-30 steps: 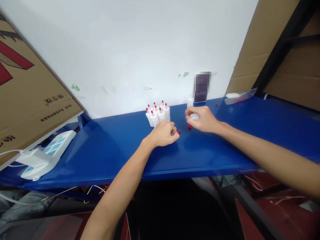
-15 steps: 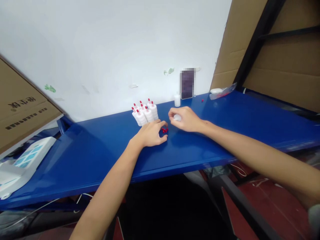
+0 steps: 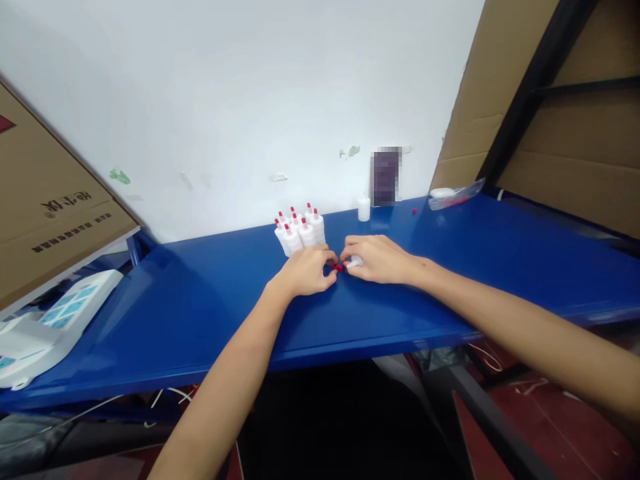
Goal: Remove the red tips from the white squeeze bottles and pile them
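Note:
My left hand [image 3: 306, 271] and my right hand [image 3: 376, 259] meet on the blue table [image 3: 200, 313], fingertips almost touching. Between them lie small red caps [image 3: 339, 267]. The left hand's fingers pinch at the caps. The right hand is curled around a small white bottle [image 3: 356, 261], mostly hidden under its fingers. Just behind the left hand stands a cluster of several white bottles with red caps [image 3: 300, 230].
A single uncapped white bottle [image 3: 364, 209] stands by the wall next to a dark upright object [image 3: 385, 177]. A loose red cap [image 3: 415, 211] and a plastic bag [image 3: 456, 194] lie at the back right. A white power strip [image 3: 50, 323] sits at left; cardboard boxes flank both sides.
Both hands have drawn together over the red caps; the right hand with the bottle came down toward the left hand. The camera shifted slightly.

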A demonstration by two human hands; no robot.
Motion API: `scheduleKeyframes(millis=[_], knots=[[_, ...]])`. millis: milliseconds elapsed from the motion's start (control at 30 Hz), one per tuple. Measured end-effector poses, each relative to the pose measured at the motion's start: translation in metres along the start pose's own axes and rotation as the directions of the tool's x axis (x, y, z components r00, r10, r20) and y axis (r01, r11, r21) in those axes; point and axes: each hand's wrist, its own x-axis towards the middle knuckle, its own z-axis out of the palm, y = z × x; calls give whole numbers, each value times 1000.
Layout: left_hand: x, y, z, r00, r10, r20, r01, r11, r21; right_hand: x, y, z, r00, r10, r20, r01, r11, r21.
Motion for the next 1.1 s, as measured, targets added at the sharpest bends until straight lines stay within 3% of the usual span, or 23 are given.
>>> scheduleKeyframes(millis=[233, 367, 1100], knots=[[2, -5, 2, 1000, 18, -15, -18, 1000, -4, 1, 1, 3, 996, 75, 49, -69, 991, -117], [2, -5, 3, 1000, 25, -18, -25, 1000, -13, 1, 1, 2, 994, 63, 93, -47, 986, -160], [3, -4, 4, 998, 56, -19, -58, 997, -60, 0, -4, 0, 991, 9, 131, 4, 995, -102]])
